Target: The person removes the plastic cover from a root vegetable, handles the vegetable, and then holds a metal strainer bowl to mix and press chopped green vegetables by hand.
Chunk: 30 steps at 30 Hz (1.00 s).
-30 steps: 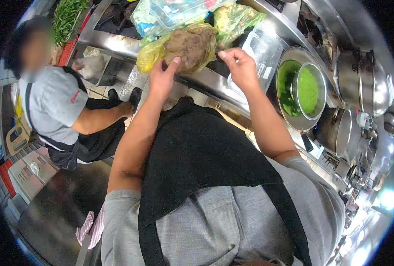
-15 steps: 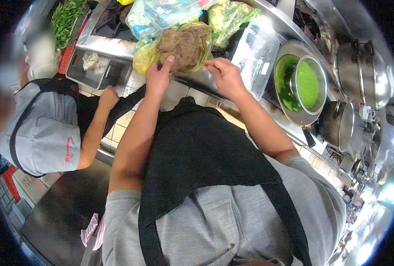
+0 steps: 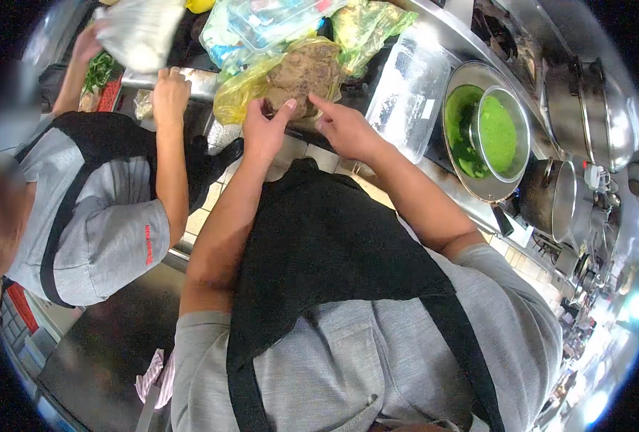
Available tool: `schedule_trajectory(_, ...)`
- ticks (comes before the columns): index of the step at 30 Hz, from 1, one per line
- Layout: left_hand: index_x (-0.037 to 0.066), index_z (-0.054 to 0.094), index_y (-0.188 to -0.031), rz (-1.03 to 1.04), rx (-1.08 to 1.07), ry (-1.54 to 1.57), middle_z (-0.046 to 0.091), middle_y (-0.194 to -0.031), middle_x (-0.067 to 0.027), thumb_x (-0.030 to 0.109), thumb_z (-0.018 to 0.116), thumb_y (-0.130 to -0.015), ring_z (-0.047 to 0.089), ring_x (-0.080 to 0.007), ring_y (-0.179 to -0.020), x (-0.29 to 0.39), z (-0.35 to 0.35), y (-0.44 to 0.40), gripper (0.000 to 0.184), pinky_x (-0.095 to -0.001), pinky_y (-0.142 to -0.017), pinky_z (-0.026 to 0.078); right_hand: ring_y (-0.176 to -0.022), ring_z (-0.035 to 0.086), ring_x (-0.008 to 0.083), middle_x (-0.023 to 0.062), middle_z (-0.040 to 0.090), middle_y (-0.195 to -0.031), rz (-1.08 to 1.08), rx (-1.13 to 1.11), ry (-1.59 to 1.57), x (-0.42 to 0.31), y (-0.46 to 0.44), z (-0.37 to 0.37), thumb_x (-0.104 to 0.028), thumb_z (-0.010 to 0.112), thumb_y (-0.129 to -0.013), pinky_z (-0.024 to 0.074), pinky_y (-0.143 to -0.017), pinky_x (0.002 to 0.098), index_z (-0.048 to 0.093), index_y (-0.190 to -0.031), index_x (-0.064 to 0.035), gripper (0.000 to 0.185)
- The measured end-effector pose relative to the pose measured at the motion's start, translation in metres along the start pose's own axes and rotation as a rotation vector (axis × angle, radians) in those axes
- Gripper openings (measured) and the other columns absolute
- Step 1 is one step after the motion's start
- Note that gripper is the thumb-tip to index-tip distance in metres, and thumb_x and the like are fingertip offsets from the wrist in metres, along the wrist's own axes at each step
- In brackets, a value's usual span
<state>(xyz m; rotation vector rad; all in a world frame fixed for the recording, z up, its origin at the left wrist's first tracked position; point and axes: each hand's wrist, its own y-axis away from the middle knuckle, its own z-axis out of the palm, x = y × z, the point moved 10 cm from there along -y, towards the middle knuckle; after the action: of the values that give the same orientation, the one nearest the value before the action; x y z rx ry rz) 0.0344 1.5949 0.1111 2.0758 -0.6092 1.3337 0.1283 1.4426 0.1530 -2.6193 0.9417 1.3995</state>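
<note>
A brown, lumpy mass [image 3: 301, 75] lies in an opened yellow plastic bag [image 3: 240, 93] at the counter's edge, top centre. My left hand [image 3: 265, 129] is at its lower left, thumb and fingers closed on the rim of the bag. At the lower right side, my right hand [image 3: 345, 128] reaches with its index finger extended onto the brown mass, the other fingers curled. Behind the mass sit a clear plastic container [image 3: 262, 25] and a green-tinted bag with leafy contents [image 3: 366, 32].
A co-worker [image 3: 96, 209] stands close on the left, holding a whitish bag [image 3: 143, 36] over the counter. To the right are an empty-looking clear tray [image 3: 409, 97], a pan [image 3: 470, 183] of green liquid with a bowl [image 3: 499, 137] in it, and pots [image 3: 586, 119].
My right hand has moved left from the bag's edge onto the brown mass. The co-worker has come nearer, and the whitish bag has moved up and right over the counter.
</note>
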Motion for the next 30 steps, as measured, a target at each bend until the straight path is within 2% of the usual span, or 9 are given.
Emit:
schedule_trajectory(1,-0.007,0.057,-0.111,0.006,-0.004,-0.002,0.068,-0.101,-0.0176,0.038,0.078,-0.081,0.065,-0.0232,-0.091,0.001,0.0,0.001,0.058,-0.0344,-0.083,0.051,-0.096,0.065,0.0352,0.0204,0.067,-0.101,-0.008,-0.012,0.014,-0.001,0.0,0.001,-0.015,0.058,-0.093,0.0494,-0.087,0.0401,0.04,-0.148,-0.013,0.058)
schedule_trajectory(3,-0.005,0.061,-0.109,0.004,-0.012,-0.048,0.066,-0.096,-0.0101,0.036,0.076,-0.084,0.06,-0.0164,-0.084,0.004,-0.001,0.001,0.05,-0.0307,-0.077,0.049,-0.097,0.064,0.0377,0.022,0.066,-0.104,-0.022,-0.004,0.044,-0.002,0.0,0.003,-0.014,0.058,-0.092,0.0494,-0.086,0.0426,0.04,-0.147,-0.0101,0.058)
schedule_trajectory(6,-0.006,0.058,-0.109,-0.056,-0.029,-0.01,0.067,-0.1,-0.0146,0.035,0.078,-0.082,0.063,-0.0207,-0.089,0.005,-0.003,0.004,0.053,-0.0331,-0.082,0.05,-0.096,0.064,0.0394,0.0227,0.066,-0.104,-0.013,0.005,0.064,-0.002,0.002,0.004,-0.015,0.059,-0.091,0.0498,-0.084,0.0451,0.039,-0.145,-0.0061,0.059)
schedule_trajectory(8,-0.007,0.058,-0.11,-0.026,-0.036,0.017,0.067,-0.1,-0.014,0.034,0.077,-0.083,0.063,-0.02,-0.089,-0.003,-0.001,0.001,0.052,-0.0328,-0.082,0.049,-0.09,0.066,0.0345,0.0202,0.067,-0.096,0.002,0.009,-0.05,0.003,0.004,0.006,-0.014,0.063,-0.091,0.0509,-0.083,0.0399,0.04,-0.147,-0.0101,0.061)
schedule_trajectory(10,-0.007,0.057,-0.111,-0.076,-0.034,0.075,0.067,-0.101,-0.0143,0.033,0.076,-0.084,0.063,-0.0196,-0.089,-0.01,-0.002,-0.002,0.052,-0.0328,-0.082,0.049,-0.086,0.066,0.0311,0.018,0.068,-0.094,0.006,0.029,-0.05,0.002,0.007,0.001,-0.011,0.064,-0.091,0.0512,-0.081,0.0371,0.041,-0.146,-0.0073,0.059)
schedule_trajectory(16,-0.007,0.058,-0.111,-0.099,0.009,0.143,0.065,-0.098,-0.0118,0.035,0.072,-0.088,0.061,-0.019,-0.085,-0.02,-0.006,-0.004,0.05,-0.0322,-0.08,0.049,-0.081,0.063,0.0187,0.0117,0.068,-0.089,-0.008,0.163,-0.148,0.016,0.018,-0.022,-0.009,0.061,-0.094,0.0507,-0.078,0.0334,0.057,-0.131,-0.0043,0.038)
schedule_trajectory(18,-0.006,0.058,-0.112,-0.146,-0.012,0.199,0.064,-0.098,-0.0111,0.036,0.071,-0.089,0.061,-0.0177,-0.082,-0.015,-0.005,-0.001,0.05,-0.0312,-0.076,0.05,-0.078,0.06,0.0143,0.008,0.066,-0.084,0.131,0.15,-0.225,0.033,0.018,-0.02,-0.011,0.061,-0.095,0.0504,-0.075,0.0317,0.064,-0.121,-0.0039,0.027)
schedule_trajectory(25,0.0,0.055,-0.122,-0.408,-0.068,0.362,0.063,-0.102,-0.0084,0.046,0.066,-0.091,0.061,-0.0159,-0.071,-0.048,-0.007,-0.004,0.056,-0.0288,-0.061,0.05,-0.071,0.056,0.0126,0.005,0.064,-0.08,0.116,0.181,-0.187,0.025,0.022,-0.028,-0.014,0.06,-0.097,0.0494,-0.068,0.0301,0.067,-0.111,-0.0031,0.019)
schedule_trajectory(30,0.003,0.051,-0.128,-0.498,-0.132,0.457,0.063,-0.106,-0.0085,0.047,0.063,-0.092,0.064,-0.0185,-0.073,-0.065,-0.002,-0.002,0.058,-0.0306,-0.063,0.052,-0.069,0.055,0.0114,0.0045,0.063,-0.078,0.118,0.182,-0.204,0.025,0.019,-0.026,-0.014,0.06,-0.097,0.0491,-0.067,0.0294,0.068,-0.11,-0.0029,0.019)
